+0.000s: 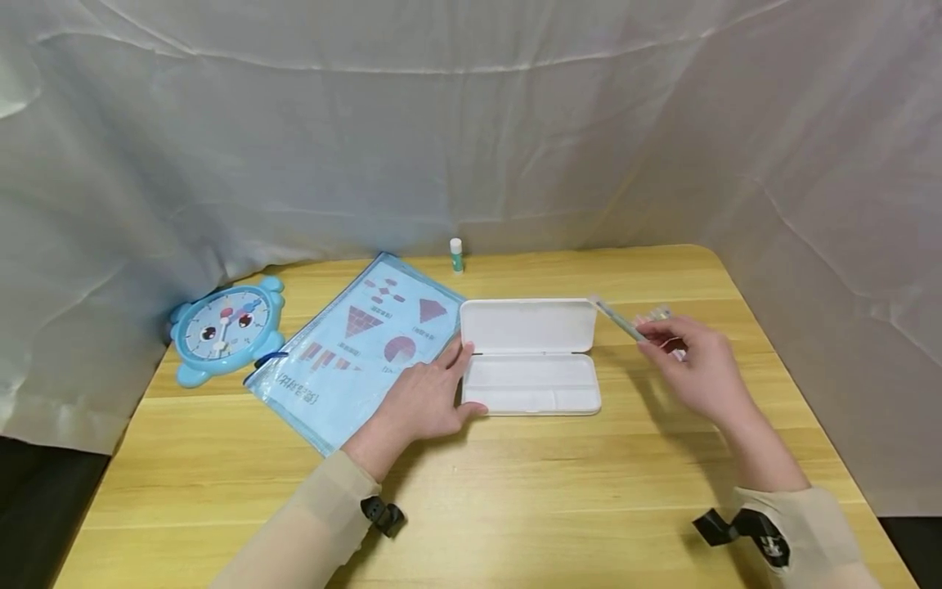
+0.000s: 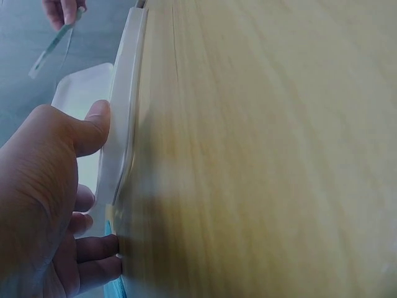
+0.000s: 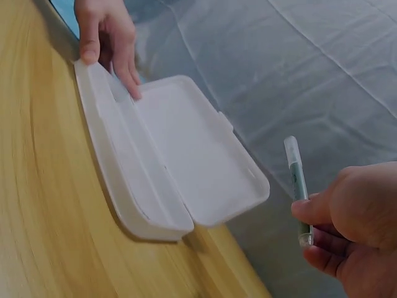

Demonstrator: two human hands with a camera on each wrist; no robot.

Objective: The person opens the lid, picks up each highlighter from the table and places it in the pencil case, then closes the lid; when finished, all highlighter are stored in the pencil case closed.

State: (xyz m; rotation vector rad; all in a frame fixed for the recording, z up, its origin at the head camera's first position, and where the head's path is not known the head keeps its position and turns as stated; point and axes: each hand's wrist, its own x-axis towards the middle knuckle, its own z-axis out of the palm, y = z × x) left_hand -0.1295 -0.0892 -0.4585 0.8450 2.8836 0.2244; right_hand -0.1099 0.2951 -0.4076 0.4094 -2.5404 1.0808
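A white pencil case (image 1: pixel 530 383) lies on the table with its lid (image 1: pixel 528 325) flung back and its shallow inside showing. At its left end my left hand (image 1: pixel 427 399) holds it, thumb on the front corner and fingers near the hinge. In the left wrist view the thumb presses the front wall (image 2: pixel 121 118) of the case. To the right of the case, my right hand (image 1: pixel 695 368) pinches a slim grey-green pen (image 3: pixel 299 186) with a clear cap, raised above the table and tilted. The cap end points toward the lid.
A blue zip document folder (image 1: pixel 346 352) with printed shapes lies left of the case. Farther left is a blue toy clock (image 1: pixel 230 331). Behind the case stands a glue stick (image 1: pixel 457 256). Small clear items (image 1: pixel 655 314), partly hidden, show behind my right hand. Grey cloth (image 1: pixel 486 131) surrounds the table.
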